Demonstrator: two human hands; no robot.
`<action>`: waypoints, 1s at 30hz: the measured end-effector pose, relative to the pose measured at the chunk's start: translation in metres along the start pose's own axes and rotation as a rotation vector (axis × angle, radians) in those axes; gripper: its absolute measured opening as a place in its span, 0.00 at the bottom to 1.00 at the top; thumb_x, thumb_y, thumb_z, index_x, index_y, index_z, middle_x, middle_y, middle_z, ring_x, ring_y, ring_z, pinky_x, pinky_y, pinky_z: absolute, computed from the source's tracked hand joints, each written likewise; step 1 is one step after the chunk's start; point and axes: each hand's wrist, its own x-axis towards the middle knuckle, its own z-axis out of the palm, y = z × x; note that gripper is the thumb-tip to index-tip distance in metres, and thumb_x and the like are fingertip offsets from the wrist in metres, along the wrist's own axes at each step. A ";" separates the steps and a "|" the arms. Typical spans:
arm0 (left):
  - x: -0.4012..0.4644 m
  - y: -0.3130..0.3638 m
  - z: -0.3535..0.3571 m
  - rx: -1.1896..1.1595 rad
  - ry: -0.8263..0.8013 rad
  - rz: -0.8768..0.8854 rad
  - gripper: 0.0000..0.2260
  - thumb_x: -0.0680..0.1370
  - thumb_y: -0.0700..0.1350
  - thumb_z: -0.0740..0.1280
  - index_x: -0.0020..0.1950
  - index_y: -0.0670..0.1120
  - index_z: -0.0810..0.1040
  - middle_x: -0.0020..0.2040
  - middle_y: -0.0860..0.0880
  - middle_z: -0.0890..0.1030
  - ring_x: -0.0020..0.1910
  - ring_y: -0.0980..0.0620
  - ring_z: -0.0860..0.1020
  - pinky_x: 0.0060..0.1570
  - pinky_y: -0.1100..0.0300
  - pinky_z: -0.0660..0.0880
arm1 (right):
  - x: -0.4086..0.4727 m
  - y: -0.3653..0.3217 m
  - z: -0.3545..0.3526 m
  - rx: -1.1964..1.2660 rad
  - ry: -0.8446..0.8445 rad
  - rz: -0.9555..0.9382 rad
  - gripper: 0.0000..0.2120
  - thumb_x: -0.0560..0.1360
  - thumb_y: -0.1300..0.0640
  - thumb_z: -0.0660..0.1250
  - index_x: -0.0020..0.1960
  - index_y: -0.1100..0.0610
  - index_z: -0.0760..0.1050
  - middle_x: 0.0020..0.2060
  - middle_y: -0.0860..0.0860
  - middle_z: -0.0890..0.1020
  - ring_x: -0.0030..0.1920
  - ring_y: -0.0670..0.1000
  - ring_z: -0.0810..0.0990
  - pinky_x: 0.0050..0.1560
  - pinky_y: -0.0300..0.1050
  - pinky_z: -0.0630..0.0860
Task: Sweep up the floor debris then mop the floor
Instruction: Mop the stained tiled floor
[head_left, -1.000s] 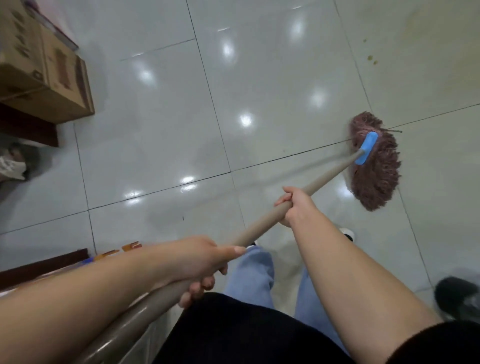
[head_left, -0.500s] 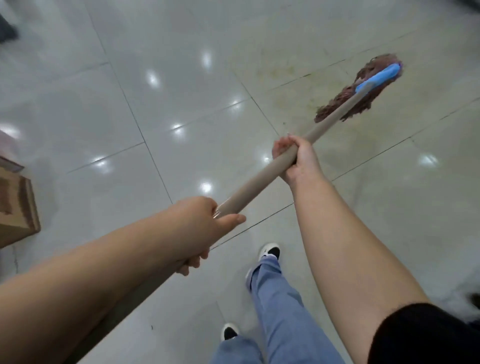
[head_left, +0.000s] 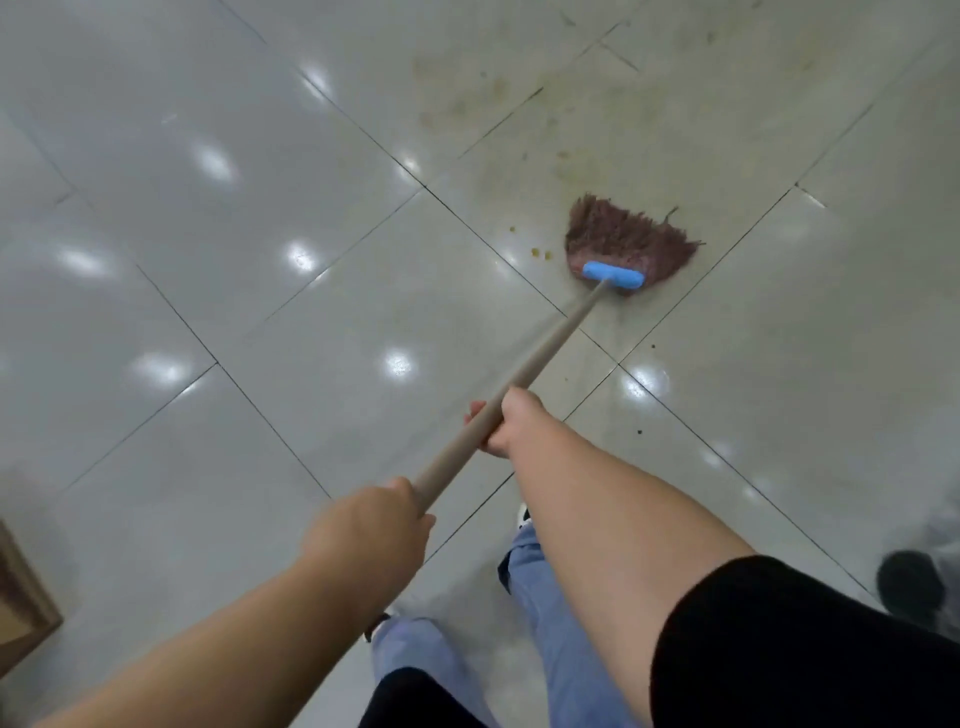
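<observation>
I hold a mop by its long beige handle (head_left: 550, 348). Its reddish-brown string head (head_left: 626, 239) with a blue clamp (head_left: 613, 275) lies flat on the glossy white tile floor (head_left: 260, 208), up and to the right of me. My right hand (head_left: 506, 423) grips the handle midway along. My left hand (head_left: 376, 525) is closed around the handle's near end. Small brown spots (head_left: 540, 253) sit on the tile just left of the mop head, and a yellowish dirty patch (head_left: 597, 130) spreads beyond it.
A cardboard box corner (head_left: 21, 608) shows at the lower left edge. A dark blurred object (head_left: 909, 579) lies at the lower right. My legs in blue jeans (head_left: 540, 597) stand below the hands. Dark specks (head_left: 639, 431) dot the tiles to the right.
The mop head, lifted in the air half a second ago, has come down onto the floor on the stained tile. The view has turned, so the box slid further left.
</observation>
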 end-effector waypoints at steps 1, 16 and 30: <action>0.006 -0.007 0.005 0.060 -0.022 0.007 0.13 0.81 0.55 0.54 0.54 0.47 0.67 0.41 0.52 0.75 0.42 0.48 0.76 0.36 0.60 0.66 | 0.010 0.008 0.003 -0.006 0.006 0.054 0.10 0.82 0.57 0.49 0.55 0.61 0.65 0.33 0.58 0.73 0.32 0.54 0.72 0.30 0.47 0.71; 0.021 -0.206 0.015 -0.790 -0.579 -0.100 0.14 0.77 0.57 0.62 0.47 0.46 0.70 0.28 0.49 0.70 0.17 0.56 0.66 0.19 0.67 0.66 | 0.029 0.120 0.133 0.186 0.161 0.048 0.20 0.81 0.46 0.53 0.39 0.60 0.64 0.28 0.55 0.68 0.24 0.51 0.66 0.18 0.34 0.71; 0.022 -0.286 -0.004 -0.528 -0.708 -0.206 0.19 0.79 0.61 0.51 0.44 0.45 0.64 0.29 0.45 0.71 0.12 0.56 0.65 0.19 0.68 0.68 | 0.035 0.167 0.215 0.286 0.273 0.222 0.16 0.77 0.43 0.56 0.42 0.55 0.68 0.29 0.51 0.68 0.22 0.48 0.64 0.22 0.29 0.66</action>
